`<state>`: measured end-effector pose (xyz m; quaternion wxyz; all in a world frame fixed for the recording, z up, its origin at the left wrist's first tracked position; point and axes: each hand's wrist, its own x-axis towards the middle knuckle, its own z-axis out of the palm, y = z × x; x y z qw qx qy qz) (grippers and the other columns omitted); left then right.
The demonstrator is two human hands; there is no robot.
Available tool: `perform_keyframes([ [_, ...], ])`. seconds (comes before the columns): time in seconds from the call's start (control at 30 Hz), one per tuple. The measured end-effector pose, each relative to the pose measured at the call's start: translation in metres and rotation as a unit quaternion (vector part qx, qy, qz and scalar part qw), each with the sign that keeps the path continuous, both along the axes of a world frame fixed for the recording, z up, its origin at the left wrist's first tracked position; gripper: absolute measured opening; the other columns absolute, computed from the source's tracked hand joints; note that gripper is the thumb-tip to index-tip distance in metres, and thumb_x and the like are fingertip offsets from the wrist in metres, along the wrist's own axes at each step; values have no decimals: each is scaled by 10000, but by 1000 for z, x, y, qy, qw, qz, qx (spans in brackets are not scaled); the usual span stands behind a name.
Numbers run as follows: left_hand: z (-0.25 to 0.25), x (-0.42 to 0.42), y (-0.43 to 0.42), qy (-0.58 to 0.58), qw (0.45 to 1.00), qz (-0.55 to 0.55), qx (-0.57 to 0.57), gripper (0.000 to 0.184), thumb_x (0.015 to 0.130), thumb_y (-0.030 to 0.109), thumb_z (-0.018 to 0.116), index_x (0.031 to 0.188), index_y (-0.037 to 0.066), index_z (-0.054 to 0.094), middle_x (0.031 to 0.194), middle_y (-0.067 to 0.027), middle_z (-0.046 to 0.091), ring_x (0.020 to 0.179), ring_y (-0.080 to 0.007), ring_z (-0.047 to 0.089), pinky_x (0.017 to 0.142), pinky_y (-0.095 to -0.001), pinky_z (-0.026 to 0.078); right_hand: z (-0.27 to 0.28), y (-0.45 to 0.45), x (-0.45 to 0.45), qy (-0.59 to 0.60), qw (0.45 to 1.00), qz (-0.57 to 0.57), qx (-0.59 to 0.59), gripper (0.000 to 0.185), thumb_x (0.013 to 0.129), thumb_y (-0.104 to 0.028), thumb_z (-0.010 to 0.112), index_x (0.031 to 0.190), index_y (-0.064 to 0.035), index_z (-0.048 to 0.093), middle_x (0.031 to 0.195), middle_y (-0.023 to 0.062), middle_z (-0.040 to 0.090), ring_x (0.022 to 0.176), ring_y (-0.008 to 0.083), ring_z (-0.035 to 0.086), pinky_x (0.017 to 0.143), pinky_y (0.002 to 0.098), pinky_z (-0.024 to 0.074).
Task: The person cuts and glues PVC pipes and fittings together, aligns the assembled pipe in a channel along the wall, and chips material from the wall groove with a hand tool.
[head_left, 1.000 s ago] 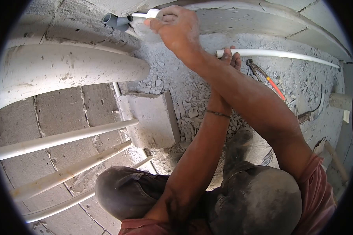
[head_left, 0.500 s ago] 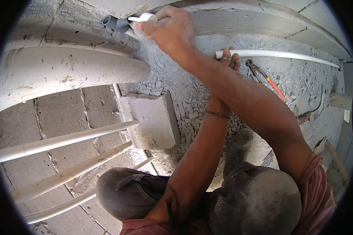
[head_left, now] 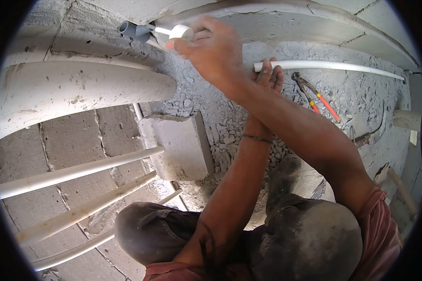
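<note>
My right arm crosses over my left. Pinched in my right hand (head_left: 215,51) is a white cap with a thin stem, a glue applicator (head_left: 182,33). Its stem points left at the open grey pipe fitting (head_left: 135,31) by the wall; I cannot tell whether the tip touches it. My left hand (head_left: 271,79), partly hidden by the right forearm, has its fingers around the near end of a long white pipe (head_left: 314,64). That pipe runs right along the foot of the wall. Pincers with red and yellow handles (head_left: 316,96) lie on the rubble just right of my left hand.
Broken rubble (head_left: 229,126) covers the floor. A concrete block (head_left: 178,145) stands left of my arms. A thick white pipe (head_left: 89,86) and several thinner pipes (head_left: 79,171) come in from the left. A hacksaw-like tool (head_left: 368,136) lies at the right.
My right hand has drawn back slightly to the right with the applicator, and more of its stem shows. Both pincer handles are now uncovered. My left hand still holds the pipe.
</note>
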<state>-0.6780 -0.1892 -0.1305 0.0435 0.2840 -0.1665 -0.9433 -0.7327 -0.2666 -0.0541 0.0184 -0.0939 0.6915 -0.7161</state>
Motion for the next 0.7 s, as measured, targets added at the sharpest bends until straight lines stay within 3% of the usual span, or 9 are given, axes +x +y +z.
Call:
perform_keyframes([
  [0.03, 0, 1, 0, -1, 1000, -3, -14, 418, 945, 215, 735, 1261, 53, 513, 1283, -114, 622, 1049, -167, 632, 894, -263, 581, -2, 3, -1, 0, 1000, 1, 0, 363, 702, -259, 903, 812, -27, 646, 701, 116, 715, 629, 213, 694, 626, 359, 528],
  [0.1, 1, 5, 1, 5, 1000, 4, -8, 413, 949, 214, 728, 1261, 53, 510, 1287, -120, 617, 1052, -165, 629, 894, -261, 579, -4, 9, -6, 61, 997, -21, 53, 314, 778, -186, 870, 855, 18, 644, 758, 136, 740, 660, 138, 726, 583, 240, 555],
  [0.33, 5, 4, 1, 14, 1000, 1, -7, 423, 979, 214, 685, 1308, 32, 490, 1272, -109, 626, 1000, -134, 622, 835, -241, 571, -8, -7, -23, 69, 995, -17, 71, 330, 766, -200, 885, 871, 36, 679, 724, 127, 728, 654, 130, 728, 561, 247, 552],
  [0.43, -4, 4, 1, 35, 999, -4, 3, 426, 983, 231, 681, 1314, 30, 502, 1263, -88, 630, 981, -116, 618, 800, -224, 566, 0, -15, -27, 8, 998, 26, 58, 314, 796, -170, 865, 895, 74, 694, 779, 153, 732, 684, 166, 739, 568, 248, 569],
  [0.5, -7, 5, 1, 31, 999, -12, -5, 420, 981, 240, 683, 1307, 34, 515, 1263, -83, 630, 984, -111, 616, 792, -219, 565, 8, -20, -28, -198, 971, 55, -125, 290, 841, -123, 825, 922, 120, 688, 849, 179, 722, 704, 221, 746, 577, 247, 590],
  [0.6, -3, 2, 2, 17, 1000, -10, -8, 412, 976, 257, 691, 1292, 41, 537, 1264, -77, 629, 989, -107, 615, 780, -211, 563, 12, -25, -27, -286, 940, 23, -184, 255, 880, -88, 783, 897, 142, 675, 895, 196, 703, 721, 260, 748, 590, 242, 604],
  [0.67, -7, 2, 2, 5, 1000, -2, -2, 410, 972, 265, 696, 1284, 45, 546, 1265, -75, 629, 992, -107, 616, 776, -208, 561, 5, -27, -30, -269, 947, 30, -171, 268, 875, -104, 791, 905, 137, 678, 857, 177, 702, 715, 248, 749, 575, 238, 591],
  [0.7, -10, 4, 0, 36, 999, -2, 28, 376, 976, 197, 682, 1277, 48, 513, 1286, -110, 619, 1021, -130, 631, 817, -234, 586, 1, -27, -31, -253, 954, 38, -158, 281, 871, -119, 798, 913, 132, 680, 819, 158, 701, 709, 236, 751, 560, 234, 578],
])
